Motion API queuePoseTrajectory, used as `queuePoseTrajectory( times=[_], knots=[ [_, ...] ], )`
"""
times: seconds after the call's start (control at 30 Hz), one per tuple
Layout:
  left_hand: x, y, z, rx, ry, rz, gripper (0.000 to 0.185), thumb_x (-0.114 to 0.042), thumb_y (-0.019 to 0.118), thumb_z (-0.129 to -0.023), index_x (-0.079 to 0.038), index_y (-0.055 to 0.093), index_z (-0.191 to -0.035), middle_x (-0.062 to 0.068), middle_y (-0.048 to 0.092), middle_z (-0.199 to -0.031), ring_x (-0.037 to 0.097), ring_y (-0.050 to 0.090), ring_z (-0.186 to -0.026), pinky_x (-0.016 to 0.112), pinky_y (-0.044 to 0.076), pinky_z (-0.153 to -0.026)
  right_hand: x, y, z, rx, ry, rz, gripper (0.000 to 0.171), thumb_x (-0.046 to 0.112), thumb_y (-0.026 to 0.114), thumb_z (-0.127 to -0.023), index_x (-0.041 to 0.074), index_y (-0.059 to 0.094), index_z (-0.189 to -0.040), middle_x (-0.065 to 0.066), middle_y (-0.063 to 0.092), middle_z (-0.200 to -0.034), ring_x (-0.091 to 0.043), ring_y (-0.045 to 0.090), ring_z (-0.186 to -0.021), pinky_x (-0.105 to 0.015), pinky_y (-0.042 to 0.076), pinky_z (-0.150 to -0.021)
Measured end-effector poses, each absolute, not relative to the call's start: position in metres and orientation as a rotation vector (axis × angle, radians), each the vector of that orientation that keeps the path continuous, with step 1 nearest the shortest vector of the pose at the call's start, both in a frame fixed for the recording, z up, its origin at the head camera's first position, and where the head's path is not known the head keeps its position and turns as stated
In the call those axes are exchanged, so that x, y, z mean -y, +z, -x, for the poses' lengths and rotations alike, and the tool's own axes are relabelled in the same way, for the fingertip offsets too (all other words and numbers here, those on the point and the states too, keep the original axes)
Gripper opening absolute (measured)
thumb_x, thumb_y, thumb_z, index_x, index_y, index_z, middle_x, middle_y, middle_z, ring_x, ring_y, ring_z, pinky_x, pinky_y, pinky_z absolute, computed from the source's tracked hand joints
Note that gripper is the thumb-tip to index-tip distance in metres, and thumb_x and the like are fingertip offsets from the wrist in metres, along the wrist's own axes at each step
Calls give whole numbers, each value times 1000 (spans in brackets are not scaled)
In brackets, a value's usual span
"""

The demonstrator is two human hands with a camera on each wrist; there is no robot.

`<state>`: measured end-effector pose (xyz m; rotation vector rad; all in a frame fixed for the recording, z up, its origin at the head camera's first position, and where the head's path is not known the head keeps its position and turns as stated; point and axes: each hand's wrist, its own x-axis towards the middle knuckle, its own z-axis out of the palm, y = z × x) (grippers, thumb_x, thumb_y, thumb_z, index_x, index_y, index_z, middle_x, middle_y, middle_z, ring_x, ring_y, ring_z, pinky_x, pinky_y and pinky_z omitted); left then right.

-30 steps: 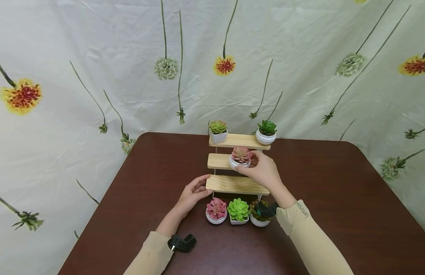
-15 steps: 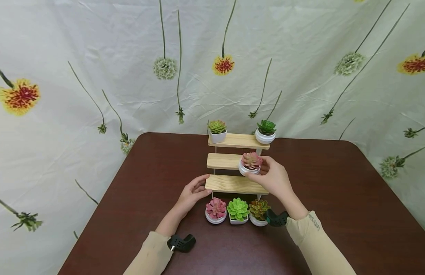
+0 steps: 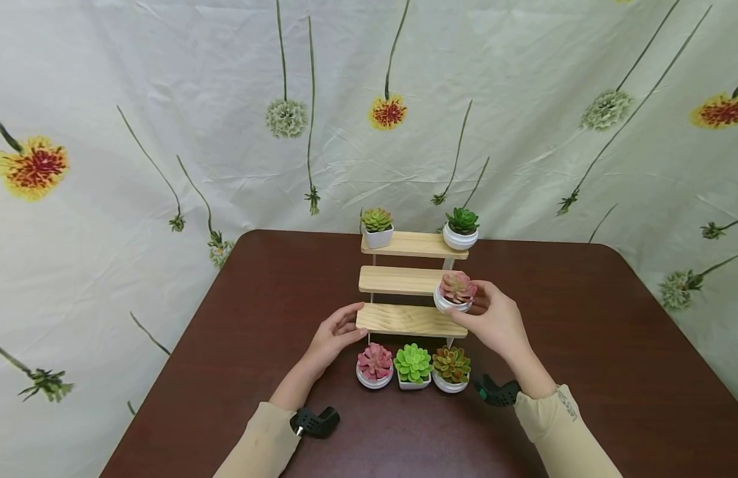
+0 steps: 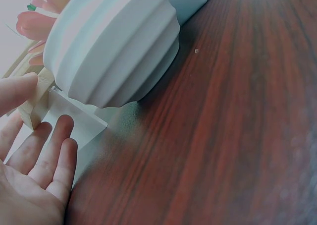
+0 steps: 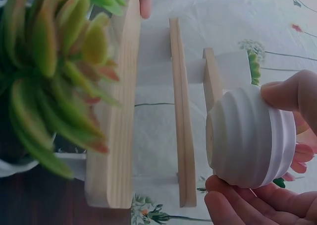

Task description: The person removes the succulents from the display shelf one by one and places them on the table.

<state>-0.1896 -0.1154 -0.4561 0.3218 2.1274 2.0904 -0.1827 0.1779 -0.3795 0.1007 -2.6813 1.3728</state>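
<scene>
A dark brown wooden surface [image 3: 584,345] carries a small wooden shelf [image 3: 412,320] with three steps. On the top step stand two little plants in white pots — a light green plant [image 3: 377,227] at the left end and a dark green plant [image 3: 461,228] at the right end. On the surface, just in front of the shelf, three pots sit close in a row — a pink plant [image 3: 375,365], a bright green plant [image 3: 413,366] and a reddish-green plant [image 3: 451,368].
</scene>
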Motion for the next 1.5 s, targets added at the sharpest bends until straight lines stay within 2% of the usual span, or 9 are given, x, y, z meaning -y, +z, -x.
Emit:
queuePoseTrajectory(
  times=[0.53,0.77,0.9,1.0,1.17,1.23,1.3,1.5],
  knots=[
    [115,-456,189,-2125,2083,-315,52,-1,63,-88,1,45,-136,23,48,-133,36,55,-104,21,46,-81,-200,-404,170,2604,1430,-7,60,18,78,-76,-4,51,-124,-22,60,-112,-32,63,-98,-35,51,-80],
    [114,-456,189,-2132,2078,-314,52,-1,63,-87,1,45,-136,22,48,-133,36,55,-104,22,46,-81,-211,-417,164,2539,1450,29,58,14,79,-75,-3,51,-123,-21,60,-112,-31,63,-96,-15,47,-73],
    [114,-455,190,-2139,2073,-313,52,-1,63,-87,0,45,-136,22,48,-133,35,55,-104,22,46,-81,-216,-423,162,2507,1474,70,59,12,78,-75,-4,50,-123,-21,60,-112,-28,62,-94,-10,45,-71],
    [114,-455,190,-2144,2071,-316,52,-1,63,-87,0,45,-136,22,48,-133,34,55,-103,22,46,-81,-219,-428,160,2495,1489,107,60,12,78,-75,-5,48,-124,-23,59,-113,-22,62,-93,-9,44,-70],
    [115,-456,190,-2149,2070,-323,52,-2,64,-87,0,45,-136,22,47,-134,34,55,-103,22,46,-81,-224,-437,159,2485,1543,170,60,9,77,-76,-6,46,-125,-25,57,-114,4,56,-81,-7,44,-68],
    [116,-456,190,-2150,2068,-321,52,-2,64,-88,-1,45,-136,22,47,-135,34,55,-103,22,46,-81,-226,-441,159,2484,1558,184,60,7,76,-76,-7,45,-126,-26,57,-115,9,53,-78,-7,44,-68],
    [116,-455,190,-2149,2067,-319,52,-3,64,-88,-1,45,-136,21,47,-135,35,55,-103,22,46,-81,-228,-445,159,2488,1557,193,60,8,76,-76,-8,45,-126,-27,57,-115,7,54,-79,-7,44,-68],
    [115,-456,190,-2145,2073,-322,52,-1,63,-88,0,45,-136,23,48,-134,35,55,-103,22,46,-81,-233,-456,160,2526,1516,216,59,10,75,-78,-9,45,-124,-27,57,-115,-18,61,-92,-6,43,-69]
  ],
)
